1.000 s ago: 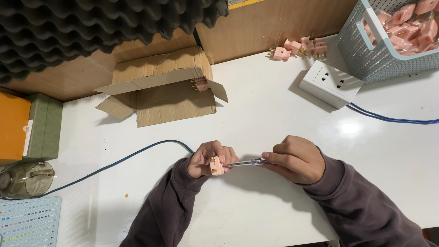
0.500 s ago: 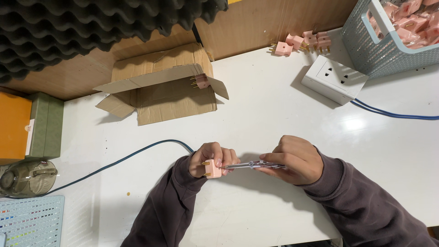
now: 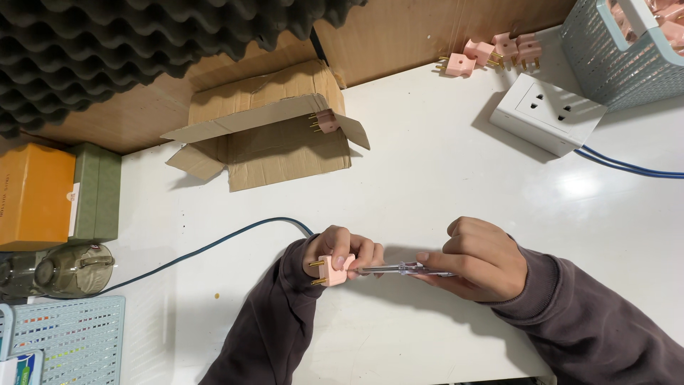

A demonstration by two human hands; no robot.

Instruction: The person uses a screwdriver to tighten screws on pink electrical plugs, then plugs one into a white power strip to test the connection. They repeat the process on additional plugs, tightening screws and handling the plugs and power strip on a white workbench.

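Gripping a pink plug [image 3: 329,270] (its brass pins point left), the left hand [image 3: 342,253] is closed around it low on the white table [image 3: 427,164]. Beside it, the right hand [image 3: 479,258] is wrapped around a clear-handled screwdriver [image 3: 399,269], whose tip meets the plug. A dark cable [image 3: 206,249] trails off left. Farther back lie a cardboard box [image 3: 271,128] and a white socket [image 3: 545,113].

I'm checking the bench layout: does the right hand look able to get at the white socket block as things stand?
Probably yes: bare table lies between the right hand and the white socket block, with nothing in the way. But that hand holds a screwdriver, so it isn't free.
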